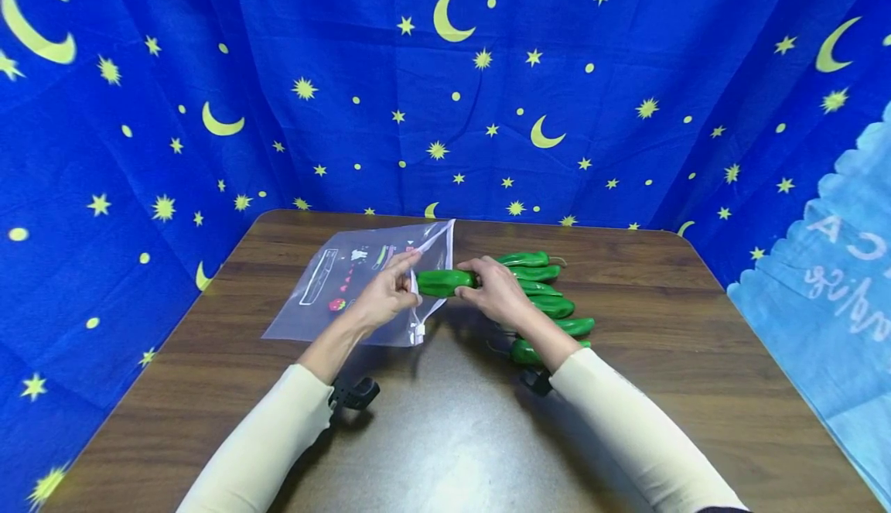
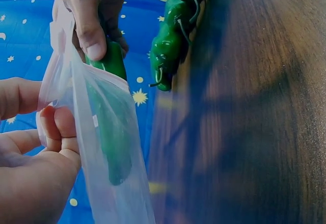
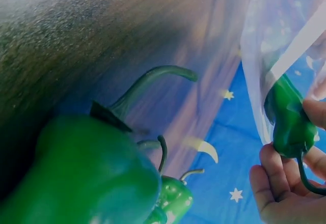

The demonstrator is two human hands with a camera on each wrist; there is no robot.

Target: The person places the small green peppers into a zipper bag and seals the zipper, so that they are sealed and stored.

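My right hand [image 1: 496, 290] grips a long green pepper [image 1: 444, 282] near its stem end. The pepper's front part is inside the mouth of a clear zip bag [image 1: 369, 265], and in the left wrist view its tip shows through the plastic [image 2: 114, 147]. With the left hand [image 1: 383, 296] I pinch the bag's edge by its mouth, thumb and fingers on the rim. A white slider [image 1: 418, 333] sits at the near end of the zip. In the right wrist view the held pepper [image 3: 290, 114] has its curved stem outside the bag, beside my fingers.
Several more green peppers [image 1: 553, 306] lie in a row on the brown wooden table [image 1: 431, 420], just right of and partly under my right forearm. A blue curtain [image 1: 376, 56] with moons and stars hangs beyond the table, and a light blue cloth [image 1: 828, 288] at the right.
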